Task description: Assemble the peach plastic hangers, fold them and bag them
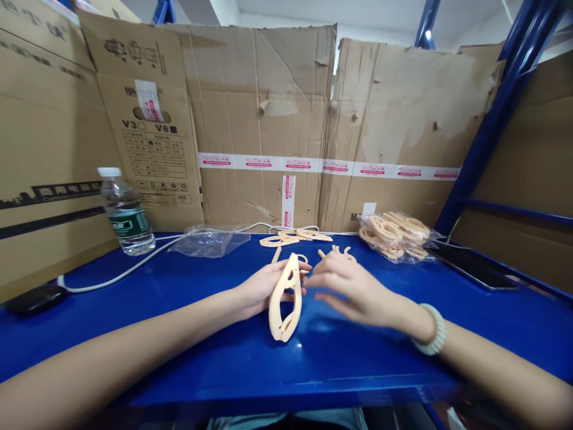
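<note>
A peach-coloured plastic folding clothes hanger (pixel 274 310), folded into a long loop, is gripped near its upper end by my left hand (pixel 259 289). Its rounded end points toward me, above the blue table. Just to the right, my right hand (pixel 351 286) hovers with fingers apart and slightly blurred; I see nothing in it. Behind the right hand lie small curved peach pieces (pixel 345 254), partly hidden by it. Farther back, more folded hangers (pixel 280 241) rest in a loose group. My left fingertips are partly hidden behind the held hanger.
On the blue table (pixel 188 352), a clear bag of peach hangers (pixel 394 236) sits back right, beside a dark flat tablet-like device (pixel 474 269). Left are a water bottle (pixel 128 215), a crumpled clear bag (pixel 210 242), a white cable (pixel 111 279) and a black object (pixel 36 298). Cardboard (pixel 250 119) walls the back.
</note>
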A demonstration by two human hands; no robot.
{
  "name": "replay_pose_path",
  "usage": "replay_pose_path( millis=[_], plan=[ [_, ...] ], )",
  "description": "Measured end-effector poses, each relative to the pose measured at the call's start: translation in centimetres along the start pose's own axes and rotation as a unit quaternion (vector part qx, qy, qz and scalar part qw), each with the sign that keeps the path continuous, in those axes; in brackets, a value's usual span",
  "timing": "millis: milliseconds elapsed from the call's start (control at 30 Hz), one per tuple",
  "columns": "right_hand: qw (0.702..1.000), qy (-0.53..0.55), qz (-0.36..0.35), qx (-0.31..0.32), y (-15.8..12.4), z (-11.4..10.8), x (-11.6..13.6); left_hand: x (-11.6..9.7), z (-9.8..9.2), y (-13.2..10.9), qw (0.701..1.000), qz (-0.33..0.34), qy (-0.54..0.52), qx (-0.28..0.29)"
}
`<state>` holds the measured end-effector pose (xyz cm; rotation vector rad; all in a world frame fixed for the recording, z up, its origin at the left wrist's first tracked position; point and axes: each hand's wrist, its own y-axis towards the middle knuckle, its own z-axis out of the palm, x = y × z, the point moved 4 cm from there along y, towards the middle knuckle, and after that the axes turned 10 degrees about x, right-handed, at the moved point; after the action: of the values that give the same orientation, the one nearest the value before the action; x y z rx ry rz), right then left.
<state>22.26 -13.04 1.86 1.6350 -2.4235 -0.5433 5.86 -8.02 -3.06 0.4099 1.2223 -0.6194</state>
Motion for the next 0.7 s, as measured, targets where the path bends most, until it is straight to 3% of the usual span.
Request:
replay_pose_path(
  millis=[67,133,400,567,700],
  plan=[
    [0.995,-0.038,-0.073,0.048,0.5,1.0,2.3,0.1,-0.2,0.1,1.0,0.012,-0.017,-0.014],
    [0.991,-0.063,-0.095,0.072,0.7,1.8,3.2,0.1,-0.2,0.1,0.999,0.023,-0.032,-0.024],
    [0.989,-0.119,-0.07,0.053,0.6,2.6,2.5,-0.1,0.3,-0.3,0.992,0.017,-0.113,-0.052],
    [0.987,-0.143,-0.062,0.029,0.5,2.9,2.2,0.4,0.9,-0.3,0.998,0.055,-0.02,-0.006],
    [0.981,-0.188,-0.048,0.011,0.5,2.8,2.1,0.9,0.7,-0.5,0.997,0.065,0.047,-0.019]
  ],
)
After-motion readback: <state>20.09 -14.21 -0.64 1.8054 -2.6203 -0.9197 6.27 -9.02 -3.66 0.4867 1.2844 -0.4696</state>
